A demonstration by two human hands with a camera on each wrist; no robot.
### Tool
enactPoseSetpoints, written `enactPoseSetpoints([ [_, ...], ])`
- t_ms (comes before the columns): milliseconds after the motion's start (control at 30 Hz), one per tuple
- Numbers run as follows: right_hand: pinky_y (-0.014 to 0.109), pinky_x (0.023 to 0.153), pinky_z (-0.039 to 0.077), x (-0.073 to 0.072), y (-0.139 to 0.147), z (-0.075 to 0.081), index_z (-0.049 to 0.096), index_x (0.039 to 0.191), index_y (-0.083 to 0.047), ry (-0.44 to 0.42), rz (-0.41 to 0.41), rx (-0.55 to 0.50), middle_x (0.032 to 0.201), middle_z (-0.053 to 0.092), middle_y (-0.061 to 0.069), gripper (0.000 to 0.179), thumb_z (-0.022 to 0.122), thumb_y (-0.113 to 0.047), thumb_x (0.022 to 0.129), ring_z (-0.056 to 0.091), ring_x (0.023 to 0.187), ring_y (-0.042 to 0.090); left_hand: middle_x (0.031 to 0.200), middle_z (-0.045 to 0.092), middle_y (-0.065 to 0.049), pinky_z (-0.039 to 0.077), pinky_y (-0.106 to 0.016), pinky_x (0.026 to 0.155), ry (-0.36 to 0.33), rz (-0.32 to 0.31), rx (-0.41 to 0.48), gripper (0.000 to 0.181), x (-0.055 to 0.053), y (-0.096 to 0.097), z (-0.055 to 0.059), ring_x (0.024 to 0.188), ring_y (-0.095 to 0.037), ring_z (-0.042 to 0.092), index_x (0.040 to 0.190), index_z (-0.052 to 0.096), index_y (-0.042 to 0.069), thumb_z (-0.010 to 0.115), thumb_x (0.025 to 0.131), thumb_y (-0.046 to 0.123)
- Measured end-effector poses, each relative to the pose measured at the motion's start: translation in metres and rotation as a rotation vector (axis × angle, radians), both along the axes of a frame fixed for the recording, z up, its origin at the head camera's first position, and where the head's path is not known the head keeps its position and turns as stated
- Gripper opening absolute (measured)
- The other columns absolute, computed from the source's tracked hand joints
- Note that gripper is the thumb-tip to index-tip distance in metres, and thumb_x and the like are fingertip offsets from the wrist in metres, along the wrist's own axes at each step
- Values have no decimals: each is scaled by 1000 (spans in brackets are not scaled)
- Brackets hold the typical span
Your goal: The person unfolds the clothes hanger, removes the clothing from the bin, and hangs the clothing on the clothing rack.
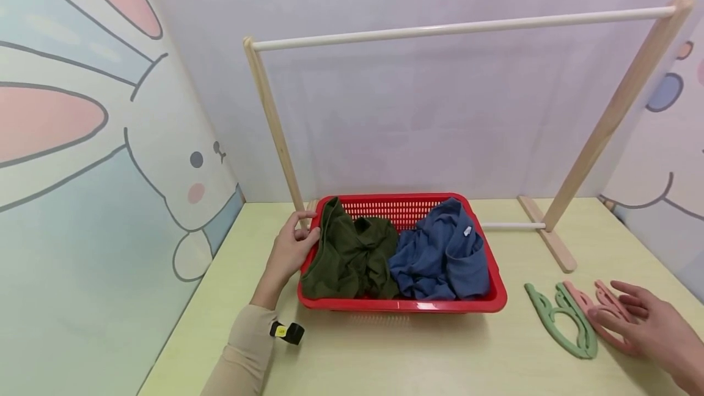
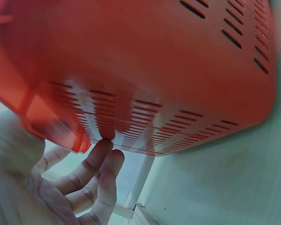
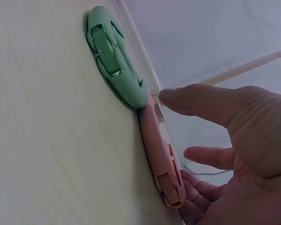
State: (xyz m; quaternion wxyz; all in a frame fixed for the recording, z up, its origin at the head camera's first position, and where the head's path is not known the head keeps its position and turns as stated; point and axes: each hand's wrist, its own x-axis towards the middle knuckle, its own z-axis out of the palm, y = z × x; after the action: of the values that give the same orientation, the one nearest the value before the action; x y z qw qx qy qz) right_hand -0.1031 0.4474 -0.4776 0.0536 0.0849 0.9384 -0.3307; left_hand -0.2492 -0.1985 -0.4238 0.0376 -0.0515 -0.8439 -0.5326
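Observation:
A red plastic basket (image 1: 404, 305) stands on the table with a dark green garment (image 1: 352, 255) and a blue garment (image 1: 445, 255) bunched inside. My left hand (image 1: 294, 243) is at its left rim, thumb over the edge. In the left wrist view, fingertips (image 2: 103, 147) of that hand rest against the slotted wall below the rim. My right hand (image 1: 649, 319) hovers at a pink folding hanger (image 1: 605, 316), thumb and fingers spread around it. A green folding hanger (image 1: 566, 322) lies just left of it. In the right wrist view, some fingertips pass behind the pink hanger (image 3: 159, 154).
A wooden rack frame with a white top rail (image 1: 440, 30) stands behind the basket. Its right foot (image 1: 550, 237) lies on the table beyond the hangers. Walls with rabbit drawings (image 1: 181, 170) enclose the table (image 1: 418, 359) at the sides.

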Motion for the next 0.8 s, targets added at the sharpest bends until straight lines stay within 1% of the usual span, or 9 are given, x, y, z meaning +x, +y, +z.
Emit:
enactPoseSetpoints([
  [67,4,67,34,-2,1,-1,26,159,24,19,9,22,150,31,61,97,72,-46,110,60,126,66,73,63,-2,52,-29,69,5,2,-3,39,0,-1,0,75,-19,60,148,60,21,69,111,27],
  [100,4,67,35,-2,2,-2,28,158,25,27,14,32,150,33,60,96,73,-45,109,71,119,50,73,63,-2,52,-29,69,6,2,-2,38,0,-1,1,74,-19,60,148,60,20,69,111,26],
  [200,5,67,35,-2,1,-2,36,153,26,52,23,64,150,37,57,93,78,-42,107,75,107,38,74,63,-3,51,-30,69,11,2,-2,38,0,-1,1,75,-19,60,148,60,20,69,111,26],
  [267,6,67,35,-2,0,-3,37,151,27,59,23,71,150,37,57,92,80,-41,106,73,111,44,75,64,-3,51,-29,69,13,2,-1,39,0,0,2,75,-19,60,148,60,20,69,111,26],
  [333,6,66,34,-1,-2,-3,39,148,28,77,21,83,148,38,58,91,81,-39,105,58,121,69,74,63,-3,49,-29,67,13,3,-4,39,1,0,2,75,-18,59,148,60,19,69,111,26],
  [467,10,64,36,0,-4,-1,40,144,30,96,21,118,143,43,58,89,83,-37,103,51,125,76,73,60,-1,46,-28,64,13,2,-7,39,1,1,1,72,-17,57,148,60,19,70,111,26],
  [600,41,90,56,-1,-6,0,39,142,33,73,9,158,140,45,58,93,81,-41,105,48,124,77,72,58,-1,43,-28,62,20,6,-7,39,1,1,0,70,-17,54,148,60,19,70,111,25],
  [700,72,94,49,0,-7,-2,40,140,34,76,3,190,137,48,58,95,79,-45,105,48,121,77,72,58,-2,44,-28,63,18,8,-7,39,0,0,-1,70,-17,54,148,60,20,69,111,24],
  [800,70,90,50,1,-6,-5,45,136,32,132,1,228,128,54,58,93,83,-45,101,53,114,75,73,58,-1,46,-28,63,14,7,-9,39,0,0,-2,71,-17,56,148,60,20,69,111,25],
])
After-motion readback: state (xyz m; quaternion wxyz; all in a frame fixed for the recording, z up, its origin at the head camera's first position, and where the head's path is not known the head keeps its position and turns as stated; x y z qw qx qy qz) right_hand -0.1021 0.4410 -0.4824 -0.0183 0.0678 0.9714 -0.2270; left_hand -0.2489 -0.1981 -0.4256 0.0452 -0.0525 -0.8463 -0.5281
